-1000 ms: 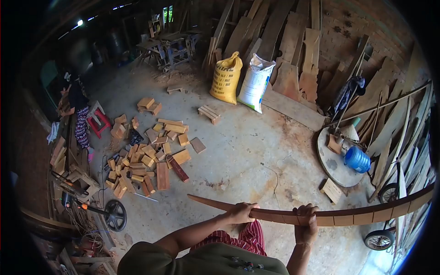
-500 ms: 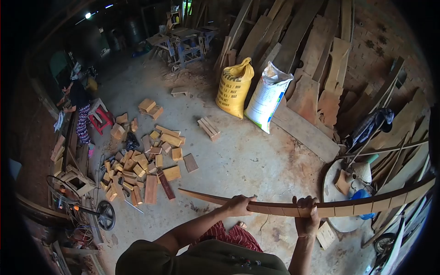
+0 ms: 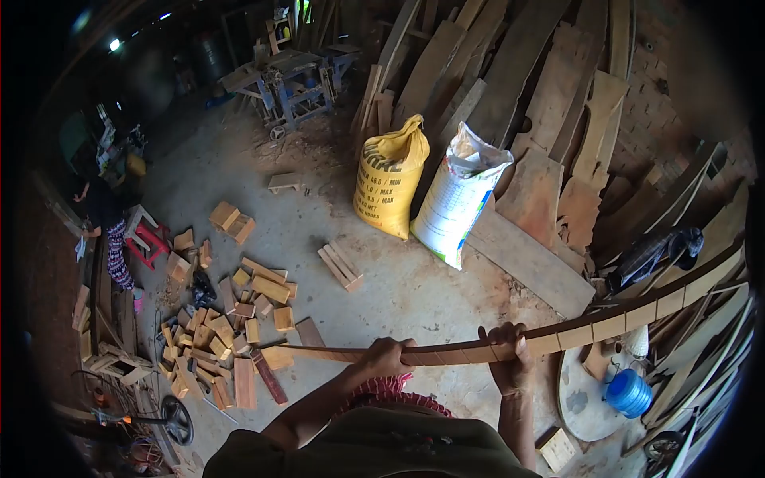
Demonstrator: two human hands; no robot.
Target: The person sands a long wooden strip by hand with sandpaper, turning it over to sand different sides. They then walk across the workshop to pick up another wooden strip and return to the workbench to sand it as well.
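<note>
Both bare hands, left [image 3: 385,357] and right [image 3: 510,357], were clamped around a long curved brown wooden strip [image 3: 590,329]; scattered wooden blocks [image 3: 211,346] lay towards ten o'clock.

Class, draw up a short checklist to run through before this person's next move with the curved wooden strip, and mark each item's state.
1. Left hand gripping the curved wooden strip: ok.
2. Right hand gripping it too: ok, fingers curled over its upper edge.
3. Strip's right end free of the leaning boards: cannot tell; they overlap in view.
4. Floor free of loose wood blocks: not ok, many lie heaped.
5. Co-worker apart from the strip: ok, beyond the blocks.
</note>
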